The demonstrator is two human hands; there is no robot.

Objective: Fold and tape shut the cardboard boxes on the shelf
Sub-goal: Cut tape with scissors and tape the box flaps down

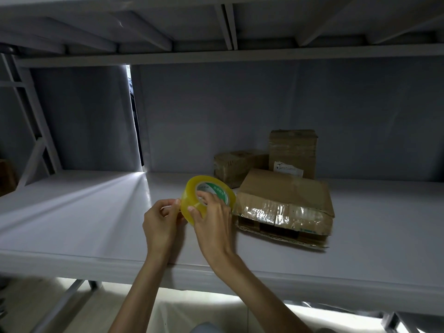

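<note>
Tape roll [208,197] gripped by right hand [211,219], left hand [162,221] fingers pinching its edge.

both hands [187,219] gripping tape roll [208,197], taped boxes [286,203] beside, on shelf [84,219]

Grey shelf [96,212] bears three cardboard boxes [286,203] right of centre
</note>
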